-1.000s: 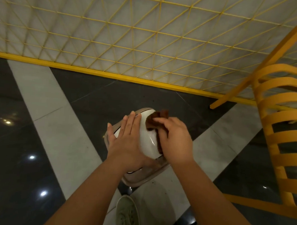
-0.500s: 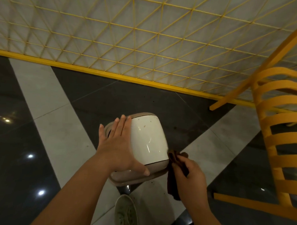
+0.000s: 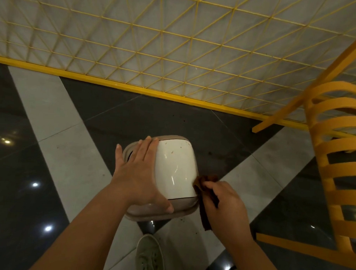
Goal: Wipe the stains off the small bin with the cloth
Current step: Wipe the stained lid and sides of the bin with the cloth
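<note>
The small bin (image 3: pixel 175 165) is white with a beige base and rim, and it is tilted over the floor so that its side faces up. A few small brown specks show on its white side near the far end. My left hand (image 3: pixel 139 174) lies flat on the bin's left side with straight fingers, thumb on the beige end near me. My right hand (image 3: pixel 225 205) grips a dark brown cloth (image 3: pixel 206 193) and holds it against the bin's lower right edge.
A yellow slatted chair (image 3: pixel 333 160) stands close on the right. A yellow wire-grid fence (image 3: pixel 176 54) with a yellow base rail runs across the back. The floor has dark glossy tiles and pale grey stripes. My shoe (image 3: pixel 148 255) is just below the bin.
My right hand has drawn the cloth from the bin's far top down to its lower right edge. My left hand stays flat on the bin's left side.
</note>
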Available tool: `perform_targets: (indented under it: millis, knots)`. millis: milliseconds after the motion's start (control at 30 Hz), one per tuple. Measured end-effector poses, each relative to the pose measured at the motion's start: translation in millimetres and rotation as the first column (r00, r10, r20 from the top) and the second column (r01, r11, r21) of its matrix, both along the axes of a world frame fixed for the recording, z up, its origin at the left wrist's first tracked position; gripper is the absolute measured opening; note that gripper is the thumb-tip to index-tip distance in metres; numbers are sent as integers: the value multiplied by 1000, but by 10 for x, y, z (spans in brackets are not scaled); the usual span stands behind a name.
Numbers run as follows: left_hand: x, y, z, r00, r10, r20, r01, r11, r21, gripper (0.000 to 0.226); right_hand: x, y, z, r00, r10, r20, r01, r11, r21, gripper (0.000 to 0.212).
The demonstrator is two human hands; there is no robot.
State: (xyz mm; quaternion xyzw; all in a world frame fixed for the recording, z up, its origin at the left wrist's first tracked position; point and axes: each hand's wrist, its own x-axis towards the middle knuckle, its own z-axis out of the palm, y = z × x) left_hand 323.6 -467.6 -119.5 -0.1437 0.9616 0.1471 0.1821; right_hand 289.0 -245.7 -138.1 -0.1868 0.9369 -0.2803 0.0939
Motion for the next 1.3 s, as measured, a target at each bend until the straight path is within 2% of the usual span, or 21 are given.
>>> perform_targets:
  millis: [100,200,333,467,533,633,767,867,1000,1100,1167,1200,1267,1300]
  knots:
    - [-34,1,4,999,30,20,-31,999,45,152,31,21,3,1000,15,22,-16,998,61,25]
    - [-67,63,-12,995,98,-16,-97,994,56,140,9,57,36,996,69,63,-78,986,148,29]
    - [-63,119,-45,988,149,-45,-148,988,34,135,1,16,157,997,-61,-56,58,996,-62,32]
    - [-88,149,-41,986,161,-32,-160,987,36,134,-93,-329,214,971,172,-163,-189,977,-96,32]
    - [-80,156,-51,986,165,-39,-163,986,41,134,-259,-548,208,962,210,-172,-229,968,-98,31]
    - [-69,143,-64,984,169,-48,-166,985,53,137,-530,-794,163,981,136,-135,-153,980,-124,30]
    - [-71,135,-62,985,165,-50,-162,985,52,135,-683,-704,-15,994,-98,51,108,955,-276,27]
    - [-69,126,-52,988,151,-33,-150,988,48,134,-414,-417,-168,977,-166,134,189,964,-188,25]
    - [-80,119,-65,988,156,-17,-155,987,44,136,-33,-280,-160,991,-125,-54,106,957,-271,28]
    - [-76,127,-75,987,158,-27,-156,987,48,137,-172,-472,-16,988,-7,-152,-28,974,-225,31]
    - [-82,123,-68,987,157,-27,-156,986,51,138,-360,-631,25,994,22,-110,-46,976,-214,31]
    - [-90,124,-60,987,156,-27,-154,987,50,138,-450,-674,0,998,-21,-54,7,968,-251,30]
    - [-102,123,-53,988,151,-27,-150,988,41,136,-569,-677,-76,971,-187,148,227,913,-339,27]
    - [-105,121,-45,989,147,-22,-146,989,32,136,-566,-639,-140,930,-262,257,338,885,-319,26]
